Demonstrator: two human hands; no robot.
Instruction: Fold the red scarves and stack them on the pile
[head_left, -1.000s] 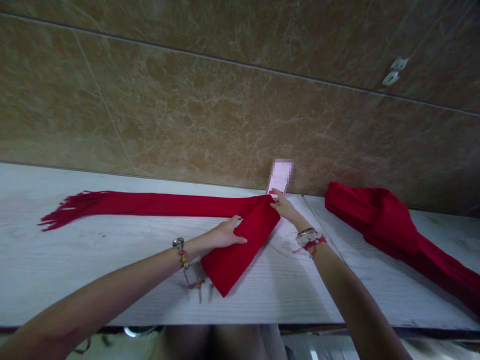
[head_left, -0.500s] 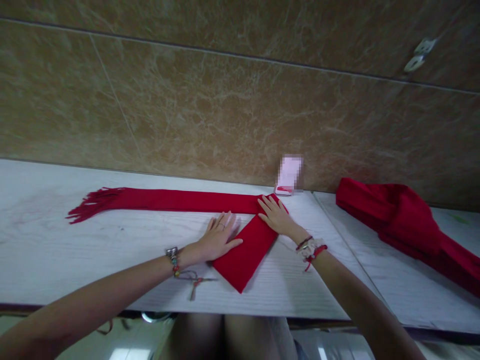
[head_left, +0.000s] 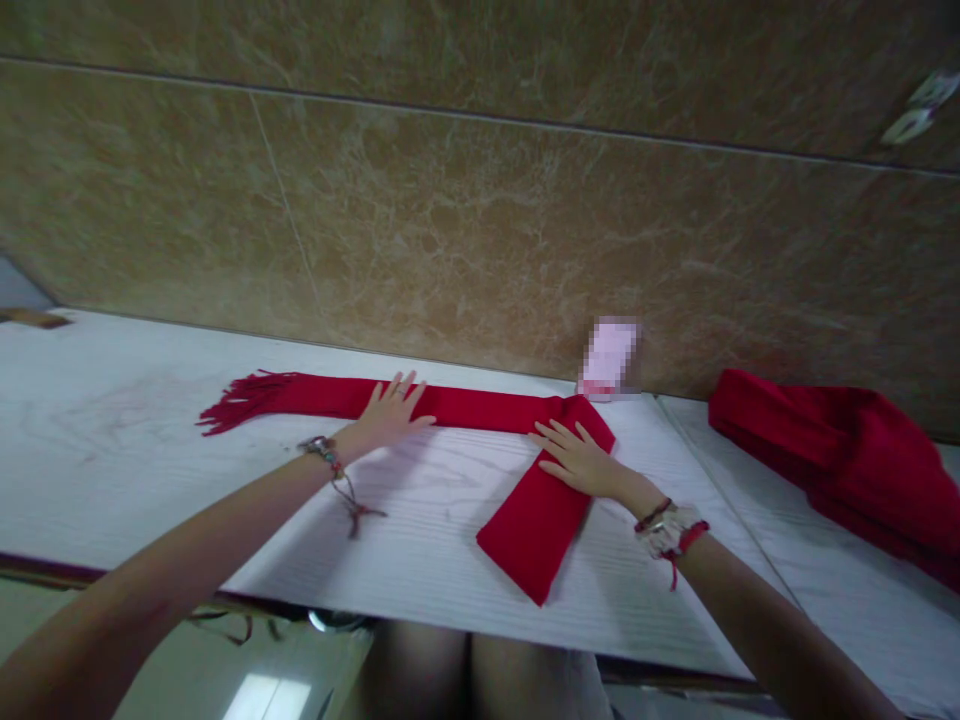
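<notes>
A red fringed scarf [head_left: 480,408] lies flat along the back of the white table, its tassels at the left. Near its right end it bends, and a wide red section slants down toward the front edge. My left hand [head_left: 388,412] rests on the long strip with its fingers spread. On the slanted section, just below the bend, lies my right hand [head_left: 577,460], palm down and fingers apart. Neither hand grips the cloth.
A pink pixelated object [head_left: 611,352] stands by the wall behind the bend. Bunched red cloth [head_left: 832,450] lies at the right, past a seam in the white table [head_left: 360,580]. A brown item [head_left: 34,317] sits at the far left. The marbled wall [head_left: 450,220] borders the back.
My left hand has moved up and left, from the slanted section onto the long strip. My right hand has slid slightly down from the bend. The view has shifted left.
</notes>
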